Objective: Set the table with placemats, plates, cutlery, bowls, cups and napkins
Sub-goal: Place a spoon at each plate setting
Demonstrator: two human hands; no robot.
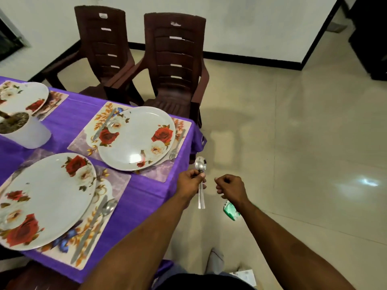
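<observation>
My left hand [191,182] grips a steel spoon [200,164] by the neck, bowl up, just off the table's right corner. My right hand [230,186] hovers beside it, fingers curled, holding nothing. On the purple tablecloth [69,120] lie floral placemats with rose-patterned plates: the far right plate [136,139] has a knife [104,124] on its left and a fork [177,146] on its right. The near plate [44,199] has a spoon [107,207] and a knife [88,233] to its right. A third plate [23,95] sits far left.
A white pot with a plant [25,130] stands on the table at left. Two brown plastic chairs [176,65] are behind the table. A green packet [230,210] lies on the tiled floor under my right wrist.
</observation>
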